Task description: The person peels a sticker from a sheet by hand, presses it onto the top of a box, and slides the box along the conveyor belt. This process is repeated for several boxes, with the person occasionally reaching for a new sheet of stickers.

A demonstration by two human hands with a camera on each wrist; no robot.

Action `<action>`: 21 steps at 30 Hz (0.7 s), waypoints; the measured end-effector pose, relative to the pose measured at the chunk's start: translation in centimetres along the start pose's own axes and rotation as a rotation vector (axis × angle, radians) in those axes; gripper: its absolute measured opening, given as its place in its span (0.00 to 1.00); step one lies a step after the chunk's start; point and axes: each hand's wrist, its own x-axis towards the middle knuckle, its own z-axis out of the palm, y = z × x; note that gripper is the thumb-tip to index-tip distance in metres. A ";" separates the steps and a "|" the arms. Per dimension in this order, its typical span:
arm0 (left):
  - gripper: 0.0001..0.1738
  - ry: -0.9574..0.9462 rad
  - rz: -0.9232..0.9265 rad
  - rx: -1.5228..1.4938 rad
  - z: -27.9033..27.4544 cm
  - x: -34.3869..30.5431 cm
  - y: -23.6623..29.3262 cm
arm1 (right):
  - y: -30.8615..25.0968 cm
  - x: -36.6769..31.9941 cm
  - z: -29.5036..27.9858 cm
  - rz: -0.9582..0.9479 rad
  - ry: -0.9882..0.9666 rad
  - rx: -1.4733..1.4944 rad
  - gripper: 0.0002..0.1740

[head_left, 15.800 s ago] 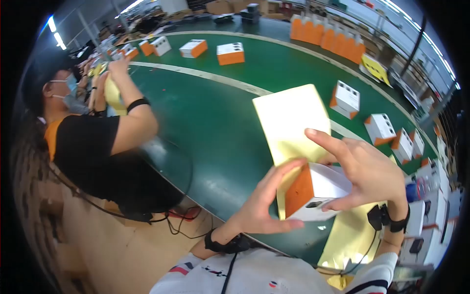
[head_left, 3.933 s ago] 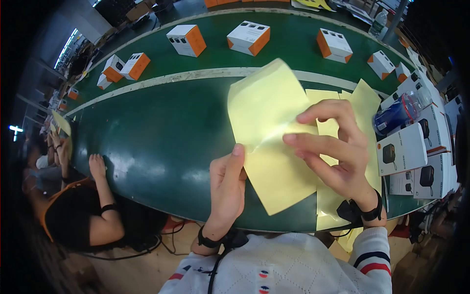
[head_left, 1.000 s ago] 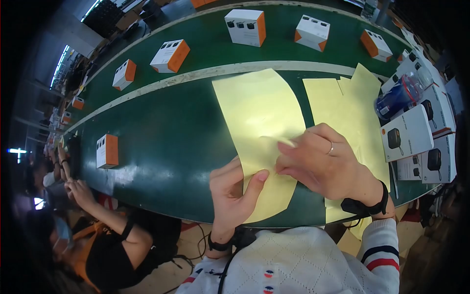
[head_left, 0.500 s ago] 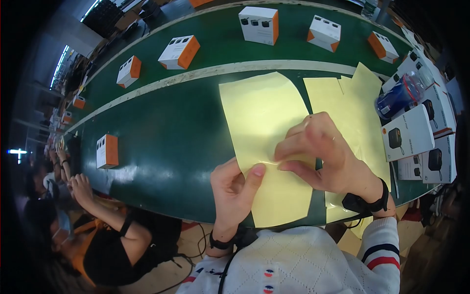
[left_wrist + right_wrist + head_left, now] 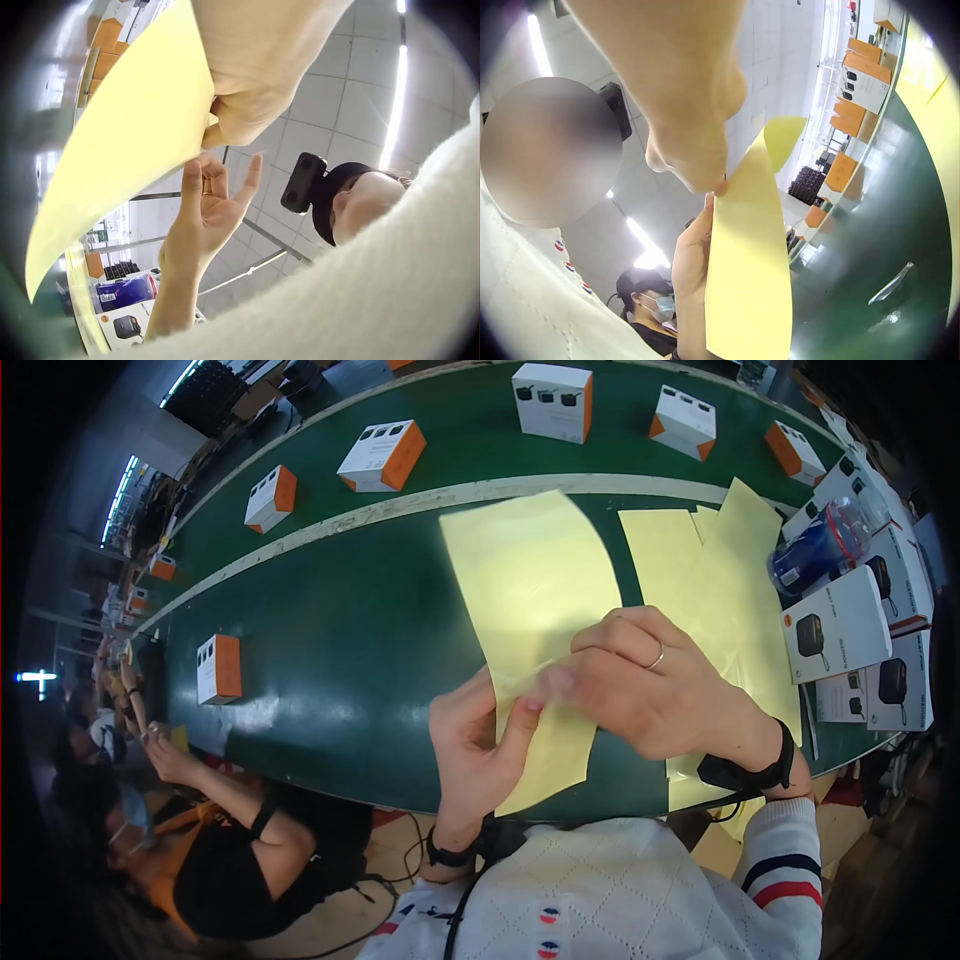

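A yellow sheet [image 5: 530, 580] is held up above the green table, its upper part bowed. The left hand [image 5: 475, 745] grips its lower left edge, thumb on the near face and fingers behind. The right hand [image 5: 645, 685], a ring on one finger, pinches the sheet at its middle, close beside the left thumb. In the left wrist view the sheet [image 5: 127, 127] hangs from the fingertips. The right wrist view shows the sheet [image 5: 750, 270] curling over at its top, with the right hand [image 5: 690, 142] at its edge.
More yellow sheets [image 5: 700, 580] lie to the right, beside a blue bottle [image 5: 820, 550] and stacked white boxes [image 5: 840, 625]. One white-and-orange box [image 5: 219, 670] stands at left; several others [image 5: 553, 402] stand beyond the pale strip [image 5: 440, 495]. Another person [image 5: 240, 870] is at lower left.
Since half a second ago, the right hand has turned and closed in beside the left thumb, and the sheet's lower part has swung left. Boxes beyond the strip have shifted slightly right and up.
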 end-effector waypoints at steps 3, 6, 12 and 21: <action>0.07 -0.024 -0.077 -0.057 -0.5 -0.2 -0.1 | -0.4 0.1 -0.4 -0.015 -0.066 -0.023 0.28; 0.07 0.003 -0.166 -0.213 -0.5 -0.6 0.2 | -0.6 0.0 -0.5 -0.028 -0.068 -0.039 0.20; 0.08 0.036 -0.337 -0.378 -0.2 -0.6 0.9 | -0.1 0.2 -1.0 0.200 -0.097 0.298 0.39; 0.14 0.111 -0.211 -0.326 1.0 -0.1 0.7 | 0.5 0.7 -1.5 0.299 -0.071 0.395 0.63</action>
